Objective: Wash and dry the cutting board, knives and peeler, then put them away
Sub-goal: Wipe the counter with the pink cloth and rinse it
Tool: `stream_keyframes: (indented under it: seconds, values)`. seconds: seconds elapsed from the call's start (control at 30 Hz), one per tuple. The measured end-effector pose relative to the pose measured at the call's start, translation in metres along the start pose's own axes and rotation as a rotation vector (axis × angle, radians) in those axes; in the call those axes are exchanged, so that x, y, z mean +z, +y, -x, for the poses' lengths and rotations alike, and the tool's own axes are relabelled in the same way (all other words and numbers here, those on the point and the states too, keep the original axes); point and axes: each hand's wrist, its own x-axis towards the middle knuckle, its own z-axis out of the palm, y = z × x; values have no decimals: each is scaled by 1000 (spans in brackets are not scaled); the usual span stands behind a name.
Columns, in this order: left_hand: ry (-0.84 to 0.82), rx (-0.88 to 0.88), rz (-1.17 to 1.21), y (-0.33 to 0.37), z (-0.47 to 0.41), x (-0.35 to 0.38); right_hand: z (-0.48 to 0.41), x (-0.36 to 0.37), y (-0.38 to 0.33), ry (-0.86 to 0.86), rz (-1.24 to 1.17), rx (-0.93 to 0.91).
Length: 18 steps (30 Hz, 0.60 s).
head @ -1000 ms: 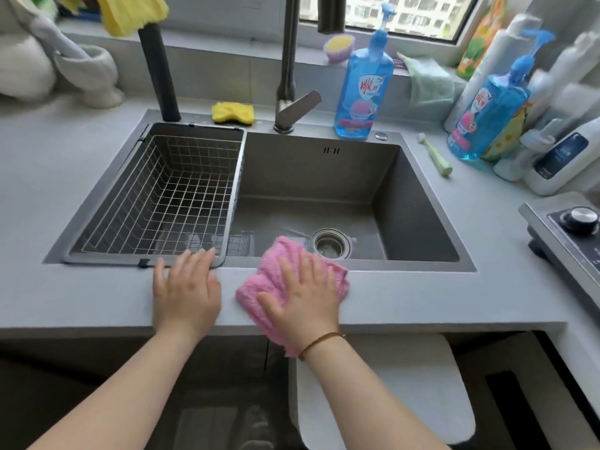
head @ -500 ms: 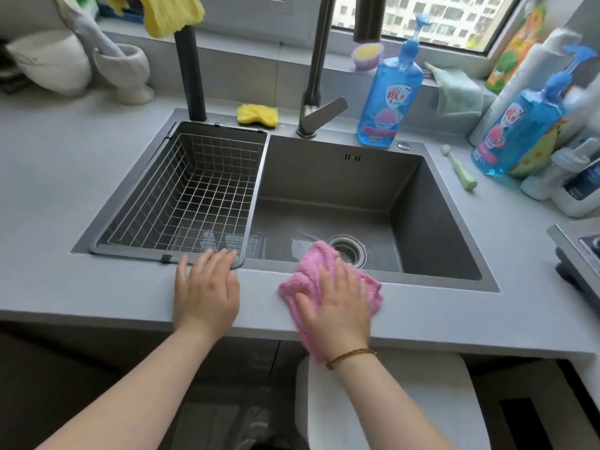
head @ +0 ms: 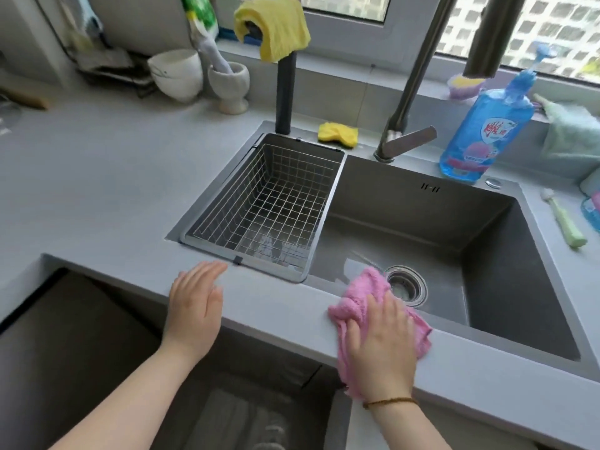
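Pressing pink cloth [head: 357, 303] flat under right hand [head: 380, 349], fingers straight — resting left hand [head: 194, 310] open on counter [head: 97, 190]. Soft, limp, light — bunch anywhere, probably.

A pale grey matte countertop [head: 97, 177] spreads before me, wrapping a dark grey rectangular steel sink basin [head: 487, 254] at 3 o'clock. At 12 o'clock a grey ledge [head: 341, 71] runs under a white-framed window [head: 344, 17]; through the pane at 1 o'clock I see a sunlit high-rise block [head: 552, 30]. Daylight from there leaves a soft sheen on the counter. A plain light wall [head: 146, 24] stands at 11 o'clock, and dark cabinetry [head: 81, 352] sits below the counter edge at 7 o'clock.
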Motion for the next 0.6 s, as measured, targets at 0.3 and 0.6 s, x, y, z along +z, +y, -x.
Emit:
stream_keyframes:
  seconds: [0.3,0.6]
  values:
    - [134,-106,-137,-91,-24,-78,13,29,-145,-112,9,-317]
    - [180,-240,-413,-239,-76,-170,13,53,-285,-100,-71,-436]
